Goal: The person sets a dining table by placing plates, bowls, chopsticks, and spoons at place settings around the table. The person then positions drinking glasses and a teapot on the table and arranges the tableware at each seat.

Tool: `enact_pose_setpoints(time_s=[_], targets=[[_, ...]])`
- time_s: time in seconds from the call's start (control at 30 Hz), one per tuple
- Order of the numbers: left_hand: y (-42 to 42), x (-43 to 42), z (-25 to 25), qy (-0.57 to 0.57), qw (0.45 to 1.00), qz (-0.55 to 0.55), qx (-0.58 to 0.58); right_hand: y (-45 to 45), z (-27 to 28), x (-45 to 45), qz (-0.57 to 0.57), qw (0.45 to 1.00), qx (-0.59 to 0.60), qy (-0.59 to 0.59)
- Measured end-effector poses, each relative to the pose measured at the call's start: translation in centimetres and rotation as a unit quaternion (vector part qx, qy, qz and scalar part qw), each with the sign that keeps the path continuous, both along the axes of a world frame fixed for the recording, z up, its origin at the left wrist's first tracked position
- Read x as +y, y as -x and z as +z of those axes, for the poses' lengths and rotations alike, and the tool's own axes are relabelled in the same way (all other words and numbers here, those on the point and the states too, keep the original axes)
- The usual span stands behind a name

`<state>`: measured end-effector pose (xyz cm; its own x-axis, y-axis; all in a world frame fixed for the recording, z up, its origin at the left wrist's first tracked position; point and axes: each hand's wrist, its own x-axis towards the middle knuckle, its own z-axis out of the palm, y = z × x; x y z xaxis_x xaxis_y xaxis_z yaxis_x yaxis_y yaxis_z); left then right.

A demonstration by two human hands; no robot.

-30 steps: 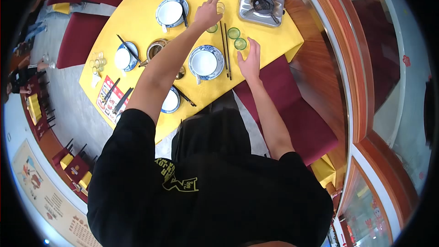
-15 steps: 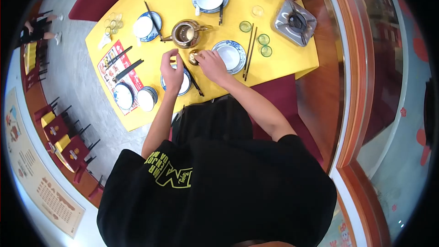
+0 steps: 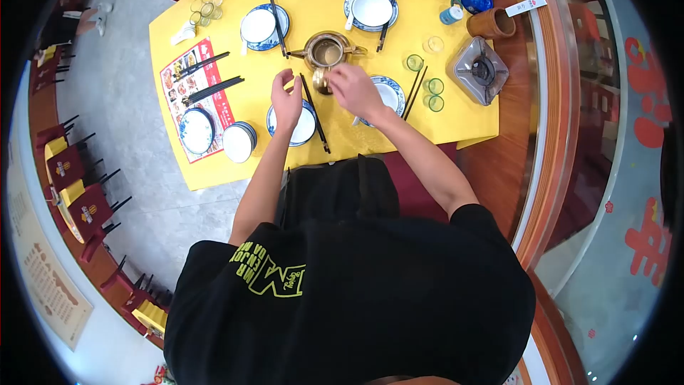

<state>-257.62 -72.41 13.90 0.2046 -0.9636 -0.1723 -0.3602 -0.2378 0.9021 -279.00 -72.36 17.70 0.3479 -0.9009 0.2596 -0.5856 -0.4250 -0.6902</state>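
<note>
A shiny gold-brown teapot (image 3: 328, 50) stands uncovered on the yellow table, its round opening facing up. My right hand (image 3: 354, 90) pinches a small gold lid (image 3: 320, 81) just in front of the pot; the lid looks tilted. Over the near place setting is my left hand (image 3: 287, 100), its fingers loosely bent, thumb apart, nothing in them. Below it lies a white bowl on a blue-patterned plate (image 3: 304, 122), with black chopsticks (image 3: 315, 114) alongside. Another bowl and plate (image 3: 387, 95) are partly hidden by my right hand and wrist.
Two more settings (image 3: 264, 27) (image 3: 371, 8) lie farther back. To the left are a red-and-white menu sheet (image 3: 196, 110), stacked bowls (image 3: 239, 142) and several glasses (image 3: 206, 9). A portable stove (image 3: 479, 71), brown holder (image 3: 491, 25) and green glasses (image 3: 436, 86) stand right.
The whole view has shifted. Relative to the teapot, my right hand has moved the lid left and slightly closer to the pot. My left hand sits a little farther left of the pot.
</note>
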Motion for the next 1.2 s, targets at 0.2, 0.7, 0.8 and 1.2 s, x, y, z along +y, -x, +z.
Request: enact_pose_setpoints(time_s=[0.2, 0.7, 0.8, 1.2], targets=[[0.9, -3.3, -2.6, -0.076, 0.993, 0.006, 0.086, -1.4, -1.5, -5.9, -0.095, 0.994, 0.040, 0.043], [3.1, -5.5, -5.2, -0.097, 0.963, 0.050, 0.248, -2.1, -1.4, -6.2, -0.084, 0.991, 0.080, -0.062], [2.9, -5.5, -5.2, -0.093, 0.968, 0.050, 0.226, -0.8, 0.2, -5.7, -0.153, 0.987, 0.051, -0.006], [4.2, -4.8, -3.5, -0.103, 0.960, 0.093, 0.245, 3.3, -4.3, -6.2, -0.184, 0.975, -0.004, -0.127]])
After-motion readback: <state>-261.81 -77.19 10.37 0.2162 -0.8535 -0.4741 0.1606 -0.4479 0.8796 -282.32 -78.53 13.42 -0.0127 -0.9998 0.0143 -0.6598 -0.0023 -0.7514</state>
